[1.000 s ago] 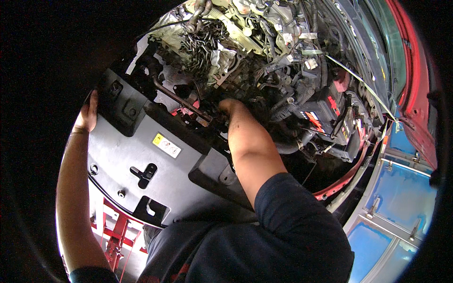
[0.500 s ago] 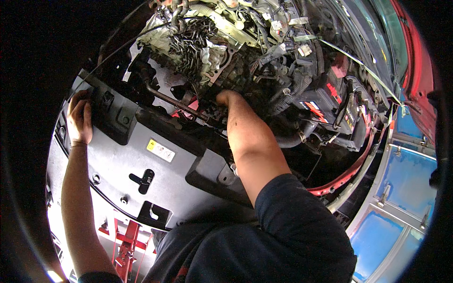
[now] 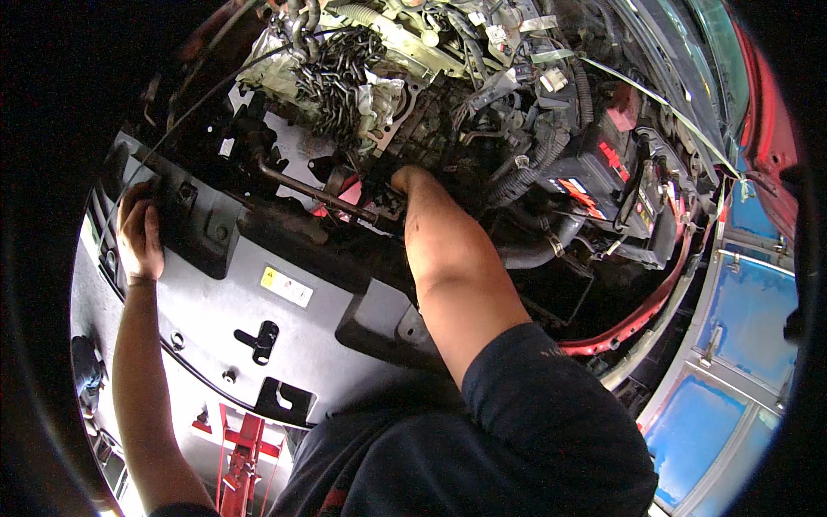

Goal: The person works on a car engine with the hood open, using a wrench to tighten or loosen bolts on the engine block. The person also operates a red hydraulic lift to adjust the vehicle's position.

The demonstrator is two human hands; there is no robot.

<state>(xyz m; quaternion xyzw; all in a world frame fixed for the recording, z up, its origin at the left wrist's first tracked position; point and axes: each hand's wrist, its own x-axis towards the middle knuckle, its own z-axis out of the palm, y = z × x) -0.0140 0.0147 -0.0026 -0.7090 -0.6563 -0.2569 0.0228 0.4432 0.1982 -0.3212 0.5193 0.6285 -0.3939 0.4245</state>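
Observation:
My left hand (image 3: 139, 231) rests on the left end of the grey plastic front cover (image 3: 215, 303), fingers stretched toward its far edge and thumb apart from them. Deep in the engine bay, my right hand (image 3: 408, 177) reaches down past the cover. Its fingers are hidden among dark parts, so what they touch cannot be seen. Left of that hand runs a rusty metal pipe (image 3: 319, 195), with a red piece (image 3: 348, 189) showing beside it. A heap of dark chain (image 3: 338, 82) lies on the engine beyond.
A black battery (image 3: 590, 177) stands to the right, near a ribbed hose (image 3: 551, 155) and loose wiring connectors (image 3: 551, 79). A red stand (image 3: 243, 457) shows below the cover. Blue panelled doors (image 3: 745, 302) are at far right. A pale strap (image 3: 646, 108) crosses the right side.
The view has shifted slightly, so the cover's left end and my left hand appear a little lower. Both hands keep about the same places on the car.

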